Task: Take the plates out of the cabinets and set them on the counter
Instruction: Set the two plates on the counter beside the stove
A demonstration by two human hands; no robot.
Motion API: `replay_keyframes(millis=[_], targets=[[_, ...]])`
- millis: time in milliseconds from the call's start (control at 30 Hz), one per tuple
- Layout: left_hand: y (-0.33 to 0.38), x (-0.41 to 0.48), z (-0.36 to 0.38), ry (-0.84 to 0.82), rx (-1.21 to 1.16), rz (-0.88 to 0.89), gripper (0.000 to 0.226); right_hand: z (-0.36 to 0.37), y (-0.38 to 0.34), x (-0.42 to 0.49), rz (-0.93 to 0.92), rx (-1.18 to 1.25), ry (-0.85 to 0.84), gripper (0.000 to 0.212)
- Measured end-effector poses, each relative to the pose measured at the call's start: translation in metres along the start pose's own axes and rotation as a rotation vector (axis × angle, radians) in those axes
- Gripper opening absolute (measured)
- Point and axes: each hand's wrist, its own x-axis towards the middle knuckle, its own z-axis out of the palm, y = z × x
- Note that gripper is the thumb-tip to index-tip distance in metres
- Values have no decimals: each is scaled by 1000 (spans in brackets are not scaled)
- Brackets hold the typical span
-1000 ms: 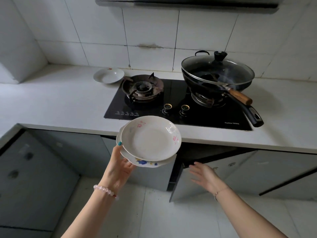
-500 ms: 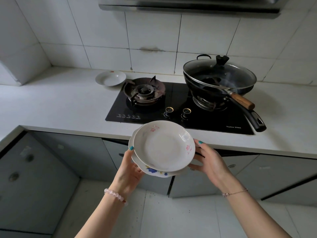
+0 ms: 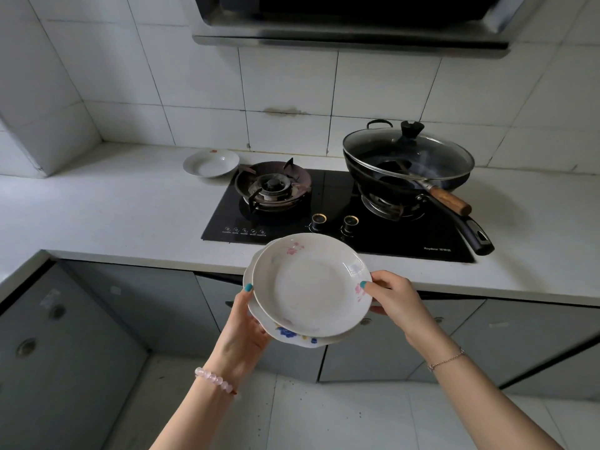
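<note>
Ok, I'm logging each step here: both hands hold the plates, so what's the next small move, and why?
Probably lift the two stacked plates forward and left, then lower them onto the counter beside the hob. The left hand and right hand grip opposite rims, the stack hangs before the counter edge, and a lone plate already sits on that side.
</note>
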Motion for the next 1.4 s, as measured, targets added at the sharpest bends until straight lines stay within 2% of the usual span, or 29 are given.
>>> replay_keyframes(millis=[233,400,767,833,1167,1400], targets=[[-3,-2,8,29,9,-34,39,-4,6,-11,-41,-83,79,12],[-10,-3,16,-16,32,-32,45,-6,14,-21,-25,-105,125,9],[-34,4,40,-106,73,-133,44,-50,33,-60,78,288,245,17],[-36,6,44,-121,46,-136,50,-66,39,-74,95,321,312,17],[-62,17,60,-207,-10,-123,45,-158,65,-153,101,510,588,20],[-108,8,113,-200,-25,-224,41,-218,99,-183,121,548,695,23]])
